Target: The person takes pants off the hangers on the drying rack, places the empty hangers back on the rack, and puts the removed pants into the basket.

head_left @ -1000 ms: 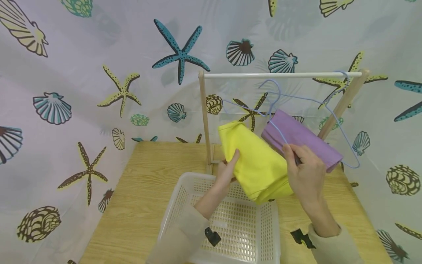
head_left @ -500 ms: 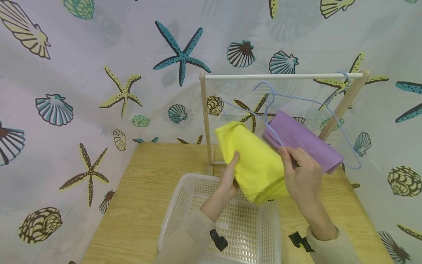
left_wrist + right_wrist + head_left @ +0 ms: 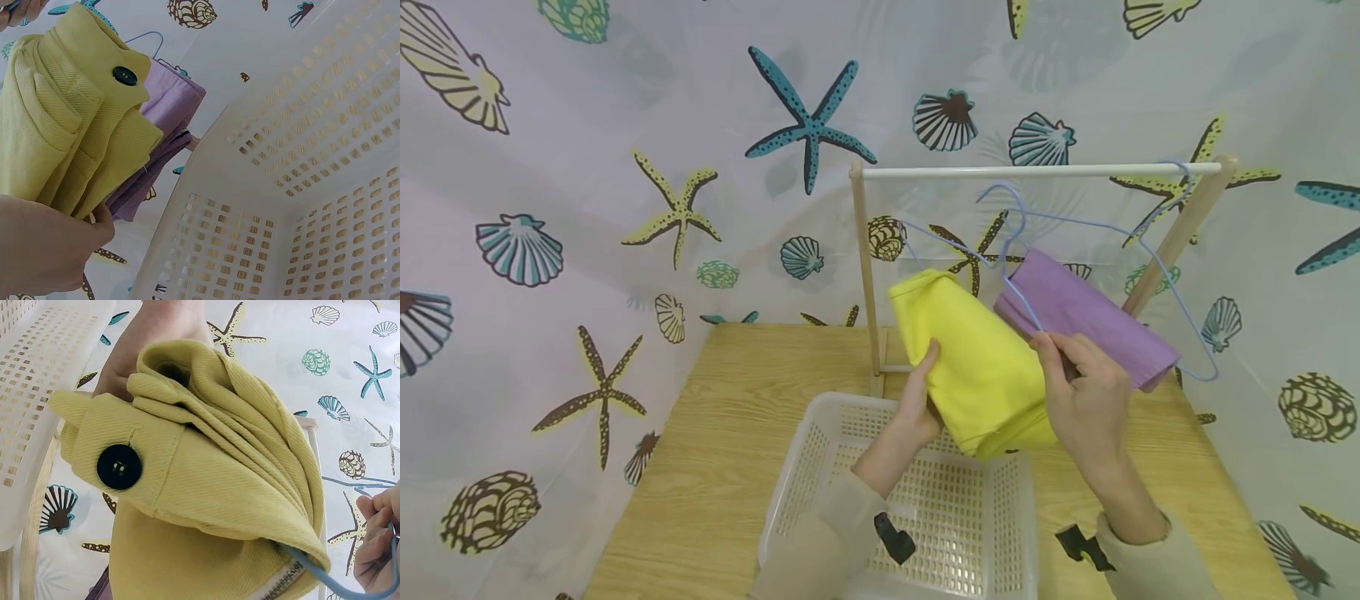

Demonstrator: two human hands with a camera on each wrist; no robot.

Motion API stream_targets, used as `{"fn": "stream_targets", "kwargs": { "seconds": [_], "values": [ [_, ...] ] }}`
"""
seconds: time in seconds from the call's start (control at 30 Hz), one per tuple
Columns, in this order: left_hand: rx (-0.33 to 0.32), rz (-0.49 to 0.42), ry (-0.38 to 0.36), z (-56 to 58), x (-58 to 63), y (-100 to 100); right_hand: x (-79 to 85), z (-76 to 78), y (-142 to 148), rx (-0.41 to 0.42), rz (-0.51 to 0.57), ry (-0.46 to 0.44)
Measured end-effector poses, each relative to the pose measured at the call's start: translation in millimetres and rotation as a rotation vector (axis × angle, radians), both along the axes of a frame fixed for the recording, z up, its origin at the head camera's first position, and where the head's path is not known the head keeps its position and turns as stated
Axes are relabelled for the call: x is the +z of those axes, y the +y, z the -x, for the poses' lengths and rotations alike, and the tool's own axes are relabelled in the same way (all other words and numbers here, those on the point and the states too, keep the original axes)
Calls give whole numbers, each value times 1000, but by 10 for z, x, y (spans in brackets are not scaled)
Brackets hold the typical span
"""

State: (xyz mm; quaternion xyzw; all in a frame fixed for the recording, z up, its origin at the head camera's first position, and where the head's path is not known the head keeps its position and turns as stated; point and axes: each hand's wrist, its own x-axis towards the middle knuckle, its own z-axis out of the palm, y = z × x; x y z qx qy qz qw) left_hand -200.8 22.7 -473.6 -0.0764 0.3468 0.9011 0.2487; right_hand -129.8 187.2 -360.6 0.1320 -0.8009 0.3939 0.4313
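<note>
Pinched the blue wire hanger (image 3: 324,577) in the right hand (image 3: 1086,392) and gripped the yellow button-and-zip garment (image 3: 981,358) in the left hand (image 3: 916,408), raised near the white perforated basket (image 3: 943,517), having shifted the hanger slightly leftward within the last second, apparently farther into the waistband (image 3: 212,487).

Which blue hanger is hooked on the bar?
The rear hanger, with the purple cloth. The front hanger is off the bar, in the right hand.
</note>
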Motion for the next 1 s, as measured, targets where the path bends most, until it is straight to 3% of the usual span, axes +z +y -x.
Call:
{"fn": "stream_targets", "kwargs": {
  "seconds": [0.37,0.6,0.83,1.0],
  "values": [
    [41,-16,13,-1,0,-62,35,-20,-31,16,81,-18],
    [53,-15,72,-15,72,-94,-5,-6,6,32,127,-42],
    [123,7,99,-43,167,-134,-46,10,35,38,131,-116],
    [131,0,101,-57,224,-178,-42,2,37,29,193,-203]
  ]
}}
